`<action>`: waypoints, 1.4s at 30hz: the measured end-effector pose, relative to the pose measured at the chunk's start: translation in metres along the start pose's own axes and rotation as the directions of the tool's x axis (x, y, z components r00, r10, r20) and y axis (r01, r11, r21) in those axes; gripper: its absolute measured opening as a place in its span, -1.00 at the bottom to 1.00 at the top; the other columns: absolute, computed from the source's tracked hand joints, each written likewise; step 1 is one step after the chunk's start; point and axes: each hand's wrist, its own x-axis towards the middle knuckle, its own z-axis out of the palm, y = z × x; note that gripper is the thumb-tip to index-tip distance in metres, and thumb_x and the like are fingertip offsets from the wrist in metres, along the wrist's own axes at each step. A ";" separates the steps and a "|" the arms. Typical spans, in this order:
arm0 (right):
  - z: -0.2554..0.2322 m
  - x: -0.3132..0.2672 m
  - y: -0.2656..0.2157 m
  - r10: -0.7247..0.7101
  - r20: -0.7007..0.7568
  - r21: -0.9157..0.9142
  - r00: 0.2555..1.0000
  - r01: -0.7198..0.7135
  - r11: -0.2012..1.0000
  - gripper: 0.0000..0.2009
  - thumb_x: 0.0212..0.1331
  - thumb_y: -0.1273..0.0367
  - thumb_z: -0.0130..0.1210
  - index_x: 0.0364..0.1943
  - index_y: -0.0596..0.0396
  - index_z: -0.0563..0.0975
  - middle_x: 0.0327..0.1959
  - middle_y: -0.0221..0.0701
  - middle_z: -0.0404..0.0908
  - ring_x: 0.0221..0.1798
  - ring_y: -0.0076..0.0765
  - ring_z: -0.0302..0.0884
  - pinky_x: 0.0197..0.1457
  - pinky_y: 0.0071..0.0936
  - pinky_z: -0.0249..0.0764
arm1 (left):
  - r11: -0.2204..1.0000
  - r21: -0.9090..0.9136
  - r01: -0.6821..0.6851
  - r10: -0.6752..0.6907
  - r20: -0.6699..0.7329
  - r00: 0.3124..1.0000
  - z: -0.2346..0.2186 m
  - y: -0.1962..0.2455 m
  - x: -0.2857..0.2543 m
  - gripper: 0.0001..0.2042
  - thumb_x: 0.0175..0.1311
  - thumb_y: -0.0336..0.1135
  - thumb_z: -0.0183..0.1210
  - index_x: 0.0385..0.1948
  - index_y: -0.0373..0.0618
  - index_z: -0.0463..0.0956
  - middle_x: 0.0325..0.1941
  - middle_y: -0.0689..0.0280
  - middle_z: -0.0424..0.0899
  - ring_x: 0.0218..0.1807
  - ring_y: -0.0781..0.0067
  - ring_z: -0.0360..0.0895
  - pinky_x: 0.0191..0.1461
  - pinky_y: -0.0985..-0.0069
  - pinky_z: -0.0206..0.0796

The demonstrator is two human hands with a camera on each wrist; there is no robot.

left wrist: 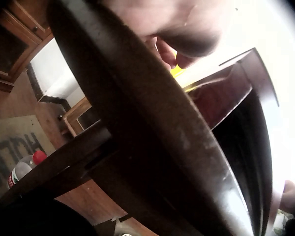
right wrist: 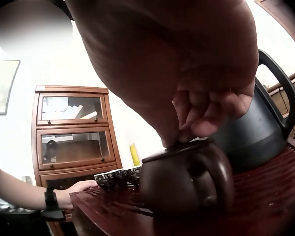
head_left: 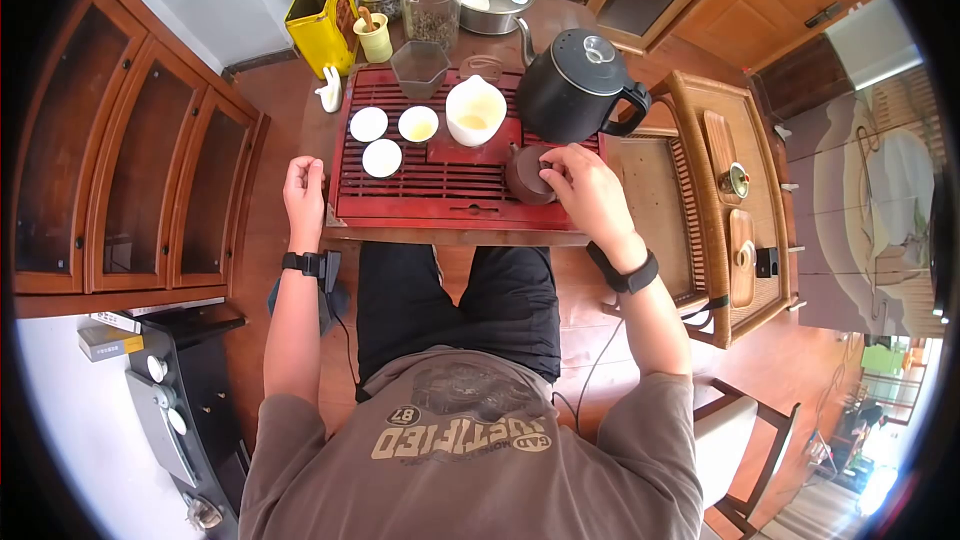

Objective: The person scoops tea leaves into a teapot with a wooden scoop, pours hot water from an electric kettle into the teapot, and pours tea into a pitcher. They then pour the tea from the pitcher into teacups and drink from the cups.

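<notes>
My right hand [head_left: 590, 192] is at the small brown teapot [head_left: 524, 176] on the right part of the red slatted tea tray [head_left: 420, 208]. In the right wrist view, its thumb and fingertips pinch the top of the teapot's lid [right wrist: 182, 146]; the lid sits on the pot [right wrist: 164, 184]. At the tray's left side, my left hand [head_left: 304, 202] rests by the table edge, fingers loosely curled around nothing. Three white cups [head_left: 382, 158] stand on the tray's left half, one with pale yellow liquid. Behind the teapot is a white pitcher [head_left: 474, 105] with some yellowish liquid inside.
A black electric kettle [head_left: 570, 90] stands close behind the teapot. Along the back are a yellow tin [head_left: 318, 22], glass jars [head_left: 430, 12] and a lidded steel pot [head_left: 492, 5]. A rattan cart [head_left: 735, 140] is at the right, a wooden cabinet [head_left: 130, 130] at the left.
</notes>
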 end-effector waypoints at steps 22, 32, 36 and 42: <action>-0.034 0.002 0.020 0.358 0.335 0.788 0.871 -0.468 0.401 -0.81 0.55 0.38 0.09 0.06 0.17 0.60 -0.19 -0.60 0.61 -0.18 -0.73 0.44 -0.03 -0.72 0.42 | 1.000 -0.018 0.003 -0.003 -0.012 1.000 0.001 -0.002 0.001 -0.93 0.56 -0.37 0.13 -0.17 -0.13 0.54 -0.35 0.50 0.49 -0.31 0.71 0.39 -0.20 0.66 0.27; -0.025 0.001 0.027 0.352 0.438 0.839 0.827 -0.517 0.171 -0.81 0.55 0.41 0.07 0.10 0.16 0.57 -0.19 -0.57 0.61 -0.20 -0.69 0.45 -0.05 -0.68 0.46 | 1.000 -0.020 0.004 -0.004 -0.006 1.000 0.000 -0.001 0.000 -0.92 0.56 -0.36 0.15 -0.17 -0.14 0.53 -0.35 0.50 0.50 -0.31 0.72 0.40 -0.21 0.66 0.28; -0.027 0.002 0.026 0.357 0.367 0.760 0.859 -0.499 0.418 -0.79 0.52 0.41 0.11 0.09 0.22 0.59 -0.19 -0.51 0.66 -0.17 -0.65 0.54 -0.04 -0.62 0.51 | 1.000 -0.025 0.002 -0.002 -0.005 1.000 0.000 -0.002 0.000 -0.93 0.56 -0.37 0.14 -0.17 -0.13 0.54 -0.36 0.49 0.49 -0.32 0.71 0.39 -0.21 0.65 0.26; -0.022 0.005 0.013 0.268 0.124 0.421 0.955 -0.295 0.858 -0.79 0.44 0.41 0.19 0.02 0.25 0.63 -0.25 -0.38 0.73 -0.22 -0.50 0.67 -0.09 -0.49 0.60 | 1.000 -0.022 0.009 -0.009 0.001 1.000 -0.001 -0.003 0.001 -0.93 0.56 -0.37 0.13 -0.17 -0.13 0.54 -0.35 0.49 0.49 -0.31 0.70 0.39 -0.20 0.65 0.27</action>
